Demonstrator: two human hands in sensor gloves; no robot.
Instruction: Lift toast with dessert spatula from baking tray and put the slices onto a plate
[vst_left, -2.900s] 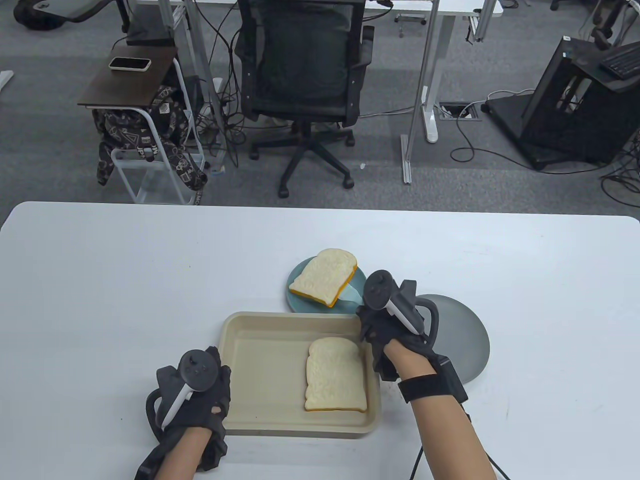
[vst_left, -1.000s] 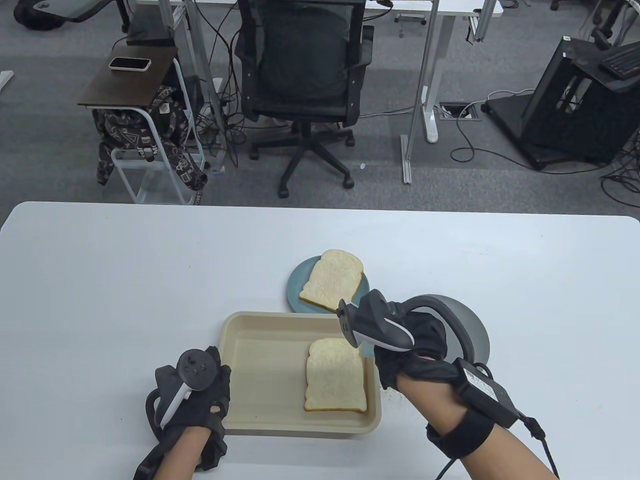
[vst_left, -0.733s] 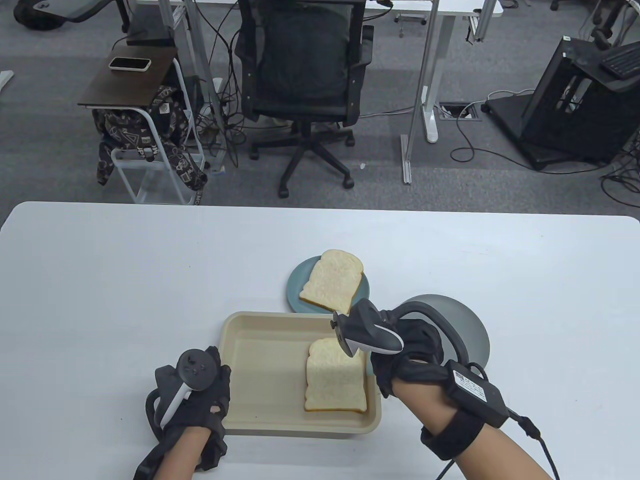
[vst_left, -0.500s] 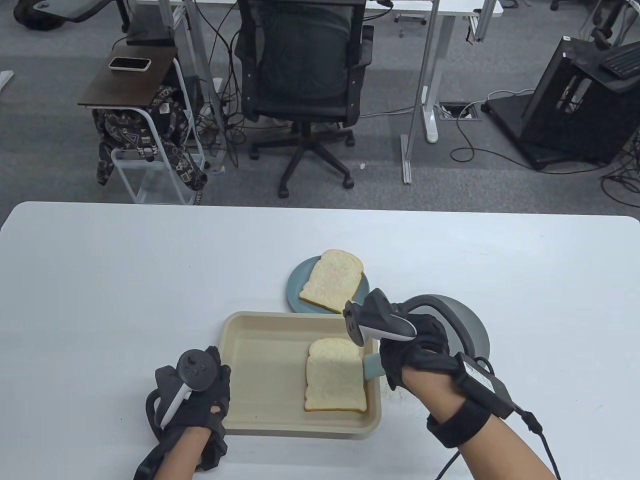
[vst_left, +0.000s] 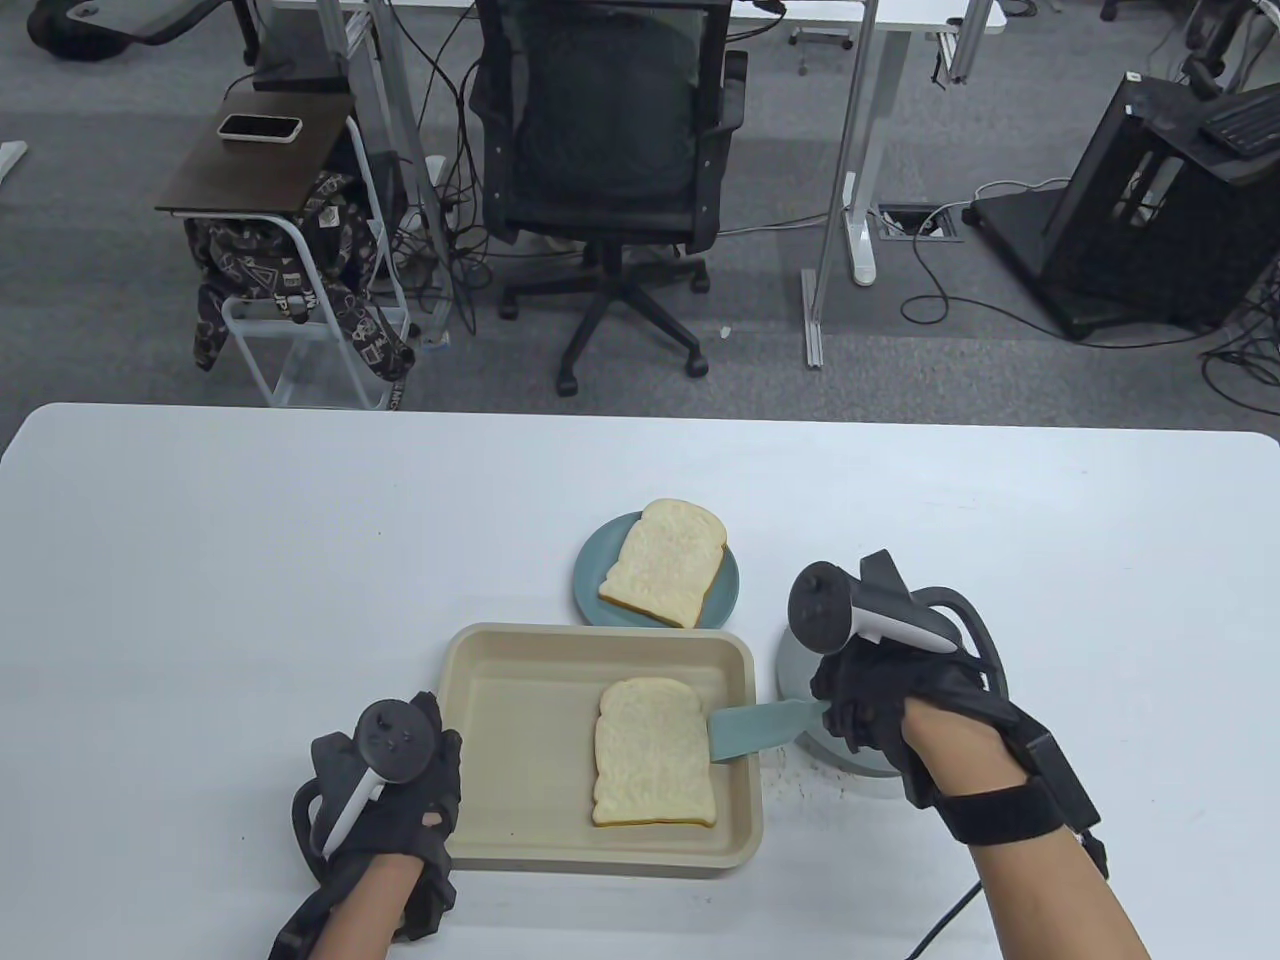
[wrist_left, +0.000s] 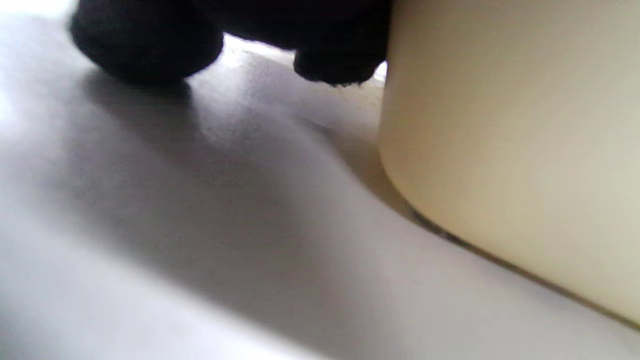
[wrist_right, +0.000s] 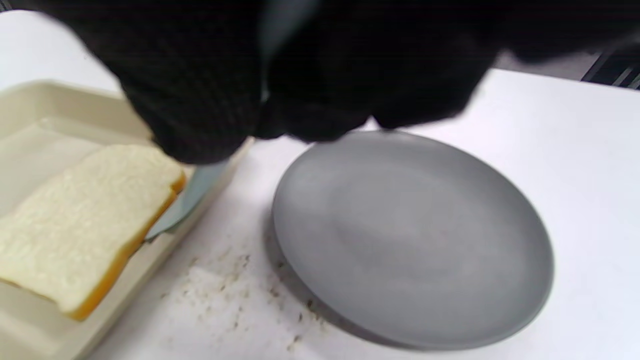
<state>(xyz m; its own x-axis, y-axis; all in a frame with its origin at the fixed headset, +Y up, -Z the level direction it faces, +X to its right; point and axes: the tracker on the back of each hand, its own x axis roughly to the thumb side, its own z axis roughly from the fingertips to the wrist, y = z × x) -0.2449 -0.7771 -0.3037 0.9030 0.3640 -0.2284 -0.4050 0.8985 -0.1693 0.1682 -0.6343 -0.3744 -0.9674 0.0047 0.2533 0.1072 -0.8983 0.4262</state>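
Observation:
A beige baking tray (vst_left: 520, 740) holds one toast slice (vst_left: 655, 750). My right hand (vst_left: 870, 700) grips the handle of a teal dessert spatula (vst_left: 765, 725) just right of the tray. The blade crosses the tray's right rim and its tip lies under the slice's right edge. In the right wrist view the spatula (wrist_right: 195, 195) shows under the toast (wrist_right: 85, 215), below my right hand (wrist_right: 300, 75). A second slice (vst_left: 665, 562) lies on a small teal plate (vst_left: 590, 580) behind the tray. My left hand (vst_left: 390, 800) holds the tray's front-left rim, its fingers (wrist_left: 145, 45) beside the tray wall (wrist_left: 500, 150).
A larger grey plate (wrist_right: 410, 240) sits right of the tray, mostly hidden under my right hand in the table view. Crumbs (wrist_right: 225, 290) lie on the white table between tray and grey plate. An office chair (vst_left: 610, 150) stands beyond the far edge.
My right hand left the first slice on the teal plate, swung back right of the tray and pushed the spatula tip under the second slice, which shifted slightly left. The left hand stayed put.

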